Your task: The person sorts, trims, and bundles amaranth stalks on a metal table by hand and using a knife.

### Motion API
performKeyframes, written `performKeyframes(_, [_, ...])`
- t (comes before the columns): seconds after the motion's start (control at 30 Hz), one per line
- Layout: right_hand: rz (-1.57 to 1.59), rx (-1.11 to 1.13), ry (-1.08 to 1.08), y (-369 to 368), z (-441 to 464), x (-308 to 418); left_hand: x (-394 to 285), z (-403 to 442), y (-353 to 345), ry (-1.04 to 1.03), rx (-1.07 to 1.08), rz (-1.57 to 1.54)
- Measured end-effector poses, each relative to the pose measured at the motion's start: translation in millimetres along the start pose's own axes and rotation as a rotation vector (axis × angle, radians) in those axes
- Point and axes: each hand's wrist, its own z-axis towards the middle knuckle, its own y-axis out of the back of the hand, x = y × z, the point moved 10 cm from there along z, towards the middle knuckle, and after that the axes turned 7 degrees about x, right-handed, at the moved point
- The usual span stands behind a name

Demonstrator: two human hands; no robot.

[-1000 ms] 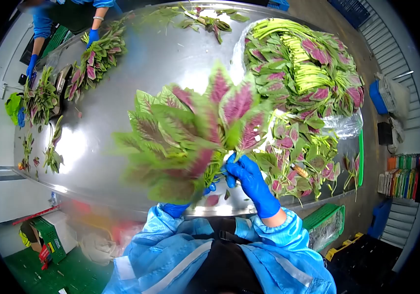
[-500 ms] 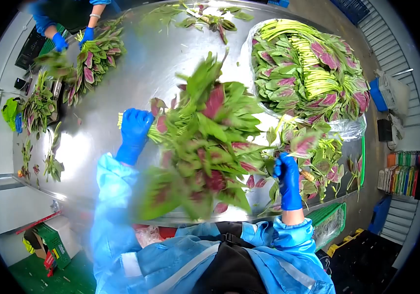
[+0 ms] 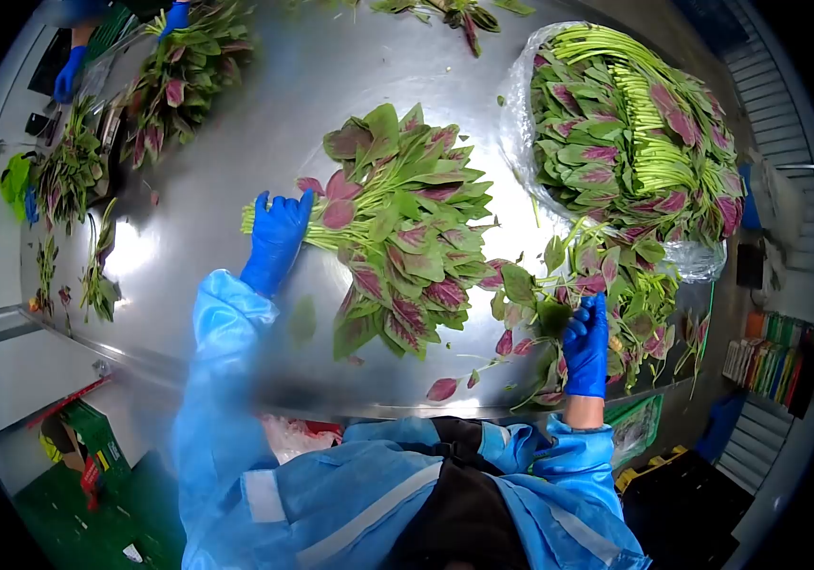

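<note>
My left hand point(image 3: 277, 242), in a blue glove, is closed around the pale stem ends of a bunch of red amaranth point(image 3: 412, 223). Its green and purple leaves fan out to the right, over the steel table. At the right, my right hand point(image 3: 586, 349), also gloved, has its fingers curled in beside a loose heap of amaranth sprigs point(image 3: 640, 304). A dark leaf point(image 3: 552, 318) is by those fingertips; whether they grip anything is unclear. Several stray leaves, one a purple leaf point(image 3: 442, 389), lie between the hands near the table's front edge.
A big stack of amaranth point(image 3: 578, 133) in clear plastic wrap point(image 3: 518, 109) fills the back right of the steel table point(image 3: 208, 214). At the far left a co-worker's gloved hand point(image 3: 69, 74) shows near more bunches point(image 3: 184, 81). A green crate point(image 3: 637, 423) stands below, front right.
The bunch in my left hand, blurred and raised before, now looks lower and sharp, its leaves spread on the table. My right hand has shifted slightly right. The co-worker's hands have moved apart.
</note>
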Motion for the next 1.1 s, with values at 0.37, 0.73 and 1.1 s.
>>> performKeyframes(0.37, [-0.861, -0.049, 0.066, -75, 0, -35, 1, -1, 18, 0.007, -0.089, 0.003])
performKeyframes(0.73, [-1.510, 0.580, 0.829, -345, -6, -23, 8, 0, 25, -0.021, -0.101, -0.118])
performKeyframes(1.1, [-2.021, 1.215, 0.944, -415, 124, -194, 16, 2, 29, 0.005, -0.150, -0.166])
